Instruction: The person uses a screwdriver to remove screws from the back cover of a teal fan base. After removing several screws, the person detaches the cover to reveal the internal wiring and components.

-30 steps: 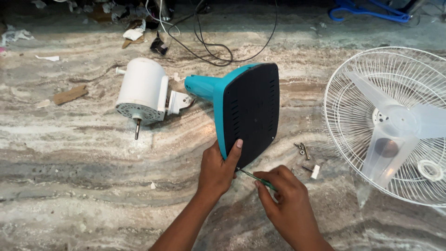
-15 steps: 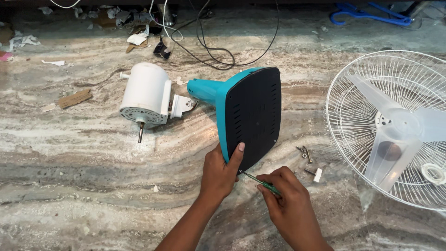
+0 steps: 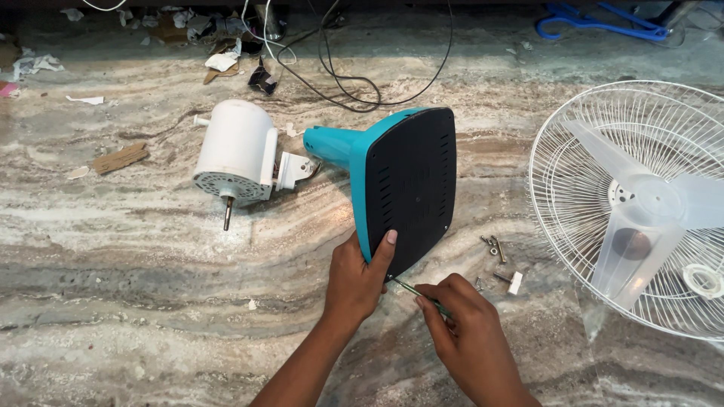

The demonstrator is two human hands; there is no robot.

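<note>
Two hands work at the low corner of the fan base (image 3: pixel 411 188), which lies on its side mid-floor w/ its black vented underside facing the camera and its teal neck pointing left toward the motor (image 3: pixel 237 154). The left hand (image 3: pixel 358 279) grips the base's lower edge, thumb pressed flat on the black plate, other fingers wrapped behind the teal rim; that probably steadies it for the tool. The right hand (image 3: pixel 464 332) is closed around a thin green-handled screwdriver (image 3: pixel 415 294), fingers curled tight on the handle, shaft angled up-left so the tip meets the base's bottom corner, just beside the left thumb. Near the right hand, to the right of the base, lie loose screws (image 3: pixel 494 247) and a small white plug-like bit (image 3: pixel 515 283), likely kept close for reach. Far right sits the white wire grille (image 3: pixel 603 136) w/ a clear blade (image 3: pixel 648 226) resting in it. The white motor has its shaft pointing down-left. No labels or packages readable; only paper scraps (image 3: pixel 222 60), black cables (image 3: pixel 362 90) and a blue hanger (image 3: pixel 596 22) along the top edge of the marble floor (image 3: pixel 136 316).
</note>
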